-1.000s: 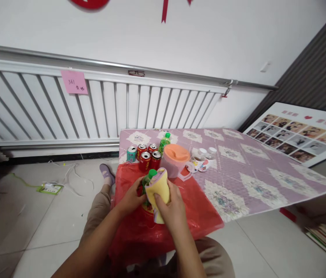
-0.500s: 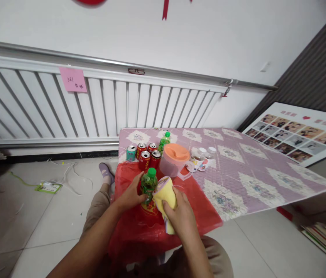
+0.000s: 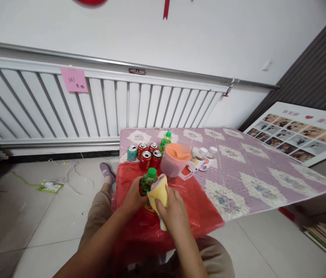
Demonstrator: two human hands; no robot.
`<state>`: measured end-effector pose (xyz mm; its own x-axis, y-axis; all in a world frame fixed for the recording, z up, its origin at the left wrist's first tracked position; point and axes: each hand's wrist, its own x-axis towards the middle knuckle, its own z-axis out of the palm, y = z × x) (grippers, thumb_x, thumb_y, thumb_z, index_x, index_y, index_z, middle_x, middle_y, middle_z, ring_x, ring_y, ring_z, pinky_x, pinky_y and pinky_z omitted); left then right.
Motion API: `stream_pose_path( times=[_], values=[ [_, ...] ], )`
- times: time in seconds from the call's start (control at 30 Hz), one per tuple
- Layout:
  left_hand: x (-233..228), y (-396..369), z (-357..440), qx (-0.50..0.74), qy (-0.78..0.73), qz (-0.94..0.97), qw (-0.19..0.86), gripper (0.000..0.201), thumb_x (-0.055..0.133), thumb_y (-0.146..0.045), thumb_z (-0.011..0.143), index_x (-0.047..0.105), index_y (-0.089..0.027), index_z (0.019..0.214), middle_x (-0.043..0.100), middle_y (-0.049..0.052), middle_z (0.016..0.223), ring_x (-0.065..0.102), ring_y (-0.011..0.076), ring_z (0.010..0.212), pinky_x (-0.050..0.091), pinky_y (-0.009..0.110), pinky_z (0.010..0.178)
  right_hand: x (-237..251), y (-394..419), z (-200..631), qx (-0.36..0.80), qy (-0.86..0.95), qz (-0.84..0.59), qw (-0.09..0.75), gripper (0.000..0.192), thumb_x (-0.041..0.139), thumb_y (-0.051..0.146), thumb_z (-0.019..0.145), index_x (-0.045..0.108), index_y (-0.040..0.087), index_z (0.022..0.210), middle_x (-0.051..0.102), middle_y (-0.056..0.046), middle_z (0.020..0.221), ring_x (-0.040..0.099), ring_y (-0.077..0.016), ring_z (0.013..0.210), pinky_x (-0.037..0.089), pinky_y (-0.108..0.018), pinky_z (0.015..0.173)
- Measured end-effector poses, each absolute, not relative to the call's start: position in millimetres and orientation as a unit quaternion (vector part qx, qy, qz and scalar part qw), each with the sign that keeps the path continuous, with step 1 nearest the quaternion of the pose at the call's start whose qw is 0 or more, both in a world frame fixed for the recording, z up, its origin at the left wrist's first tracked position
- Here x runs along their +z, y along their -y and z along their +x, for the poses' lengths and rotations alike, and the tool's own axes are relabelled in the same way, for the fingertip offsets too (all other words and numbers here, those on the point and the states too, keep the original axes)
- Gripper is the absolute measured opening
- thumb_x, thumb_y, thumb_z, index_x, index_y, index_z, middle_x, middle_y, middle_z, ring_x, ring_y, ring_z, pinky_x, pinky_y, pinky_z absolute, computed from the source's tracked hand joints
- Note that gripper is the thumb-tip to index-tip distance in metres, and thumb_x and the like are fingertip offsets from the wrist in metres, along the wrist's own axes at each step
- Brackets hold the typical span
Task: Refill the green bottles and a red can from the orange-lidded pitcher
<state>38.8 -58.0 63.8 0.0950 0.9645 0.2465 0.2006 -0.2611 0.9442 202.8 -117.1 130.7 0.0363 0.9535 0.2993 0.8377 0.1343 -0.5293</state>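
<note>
Left hand (image 3: pixel 134 197): wrapping around the near-left side of the green-capped bottle (image 3: pixel 148 181); grip is closing on the bottle body, fingers curled about it.
Right hand (image 3: pixel 172 210): pressing the yellow cloth (image 3: pixel 158 193) against the bottle's right side; grip is clamping the cloth, thumb on the near face (a pale lilac edge is showing along the cloth's top).
Bottle: standing upright on the red plastic sheet (image 3: pixel 197 208), near-left part of the bench (image 3: pixel 255 170), cap uncovered.
Cloth: touching the bottle, bunching between it and the right palm.
Behind the bottle: red cans (image 3: pixel 148 154) clustering just beyond, a teal can (image 3: pixel 132 153) at their left, a second green-capped bottle (image 3: pixel 165 142) farther back.
Right of the cans: pitcher with an orange lid (image 3: pixel 176 159), handle pointing near-right; two small clear jars (image 3: pixel 207 152) just past it.
Bench covering: lilac patterned cloth.
Far side: white radiator (image 3: pixel 93 108) carrying a pink note (image 3: pixel 74 80).
Far right: photo board (image 3: pixel 298 131) leaning against the wall.
</note>
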Motion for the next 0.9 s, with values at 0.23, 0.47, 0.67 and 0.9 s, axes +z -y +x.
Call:
stream_pose_path(
  times=[0.23,0.47,0.67,0.9],
  values=[
    [59.7,54.4,26.1,0.477,-0.45,0.648,0.387,0.098,0.079,-0.026,0.067,0.027,-0.017,0.15,0.041,0.018,0.152,0.041,0.0327,0.141,0.033,0.053,0.117,137.3,118.6,223.9,0.079,0.673,-0.662,0.321,0.054,0.058,0.033,0.082,0.053,0.013,0.132,0.063,-0.015,0.12,0.059,-0.0297,0.114,0.048,-0.046,0.098],
    [65.2,52.4,25.7,0.472,-0.365,0.658,0.46,0.075,0.075,-0.027,0.074,0.043,-0.022,0.142,0.055,0.012,0.142,0.057,0.0304,0.127,0.048,0.048,0.108,149.4,114.8,194.4,0.06,0.699,-0.609,0.369,0.056,0.061,0.032,0.082,0.051,0.019,0.135,0.06,-0.014,0.123,0.058,-0.0293,0.113,0.049,-0.046,0.097],
    [61.9,54.7,33.9,0.502,-0.446,0.628,0.394,0.072,0.079,-0.021,0.064,0.05,-0.019,0.13,0.06,0.013,0.13,0.06,0.0304,0.117,0.049,0.049,0.102,132.6,118.0,190.8,0.038,0.706,-0.63,0.32,0.053,0.06,0.026,0.081,0.054,0.019,0.133,0.063,-0.014,0.116,0.061,-0.0304,0.108,0.052,-0.044,0.09],
    [61.3,55.4,34.2,0.499,-0.461,0.642,0.354,0.089,0.081,-0.028,0.066,0.037,-0.018,0.142,0.047,0.017,0.145,0.047,0.0325,0.135,0.037,0.052,0.113,131.5,121.9,220.9,0.074,0.688,-0.66,0.291,0.054,0.059,0.029,0.081,0.055,0.012,0.132,0.063,-0.015,0.116,0.062,-0.0296,0.108,0.05,-0.044,0.095]
  ],
)
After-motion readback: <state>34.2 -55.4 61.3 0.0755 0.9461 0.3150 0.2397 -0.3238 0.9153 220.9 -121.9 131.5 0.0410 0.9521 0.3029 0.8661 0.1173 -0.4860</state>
